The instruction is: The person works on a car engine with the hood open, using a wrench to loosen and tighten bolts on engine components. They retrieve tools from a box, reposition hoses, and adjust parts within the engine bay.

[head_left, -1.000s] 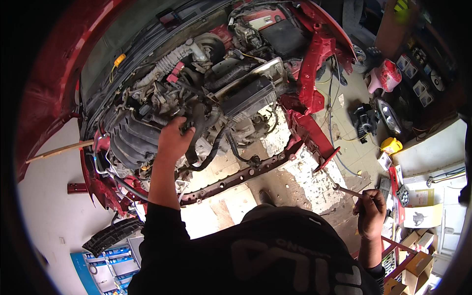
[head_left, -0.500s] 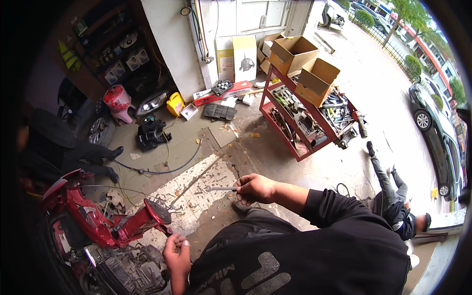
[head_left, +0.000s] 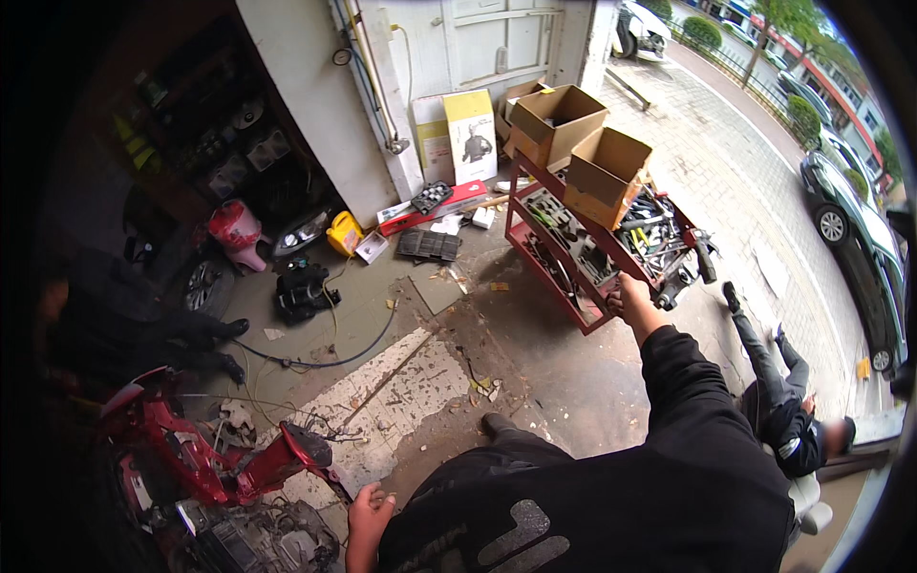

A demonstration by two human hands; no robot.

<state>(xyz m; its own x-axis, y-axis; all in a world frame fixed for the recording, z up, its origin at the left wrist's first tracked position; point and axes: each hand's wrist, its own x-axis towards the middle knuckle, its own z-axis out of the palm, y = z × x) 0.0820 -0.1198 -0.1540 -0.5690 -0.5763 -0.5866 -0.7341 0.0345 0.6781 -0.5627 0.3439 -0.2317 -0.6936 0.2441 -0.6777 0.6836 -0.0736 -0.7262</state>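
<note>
My right hand (head_left: pixel 632 298) reaches out to the near edge of a red tool cart (head_left: pixel 597 328), its fingers curled. What it holds, if anything, is hidden by the hand; the wrench seen earlier does not show. Right beside it, on the cart, are trays of loose hand tools (head_left: pixel 650 229) and a power tool (head_left: pixel 702 253) at the right end. Low at my left side, my left hand (head_left: pixel 371 516) hangs with loosely bent fingers apart and nothing in it. Nearest to that hand is a red vehicle front end (head_left: pixel 205 468) with its engine (head_left: pixel 258 540) exposed.
Open cardboard boxes (head_left: pixel 607 177) stand on the cart. A blue hose (head_left: pixel 315 364) crosses the floor. A black part (head_left: pixel 304 291), a yellow jug (head_left: pixel 344 233) and a headlight lie by the wall. One person (head_left: pixel 788 401) sits at right; another's dark legs (head_left: pixel 181 334) show at left.
My right hand has swung right and forward, from in front of my body to the cart; its wrench is out of sight. My left hand has shifted slightly right and down.
</note>
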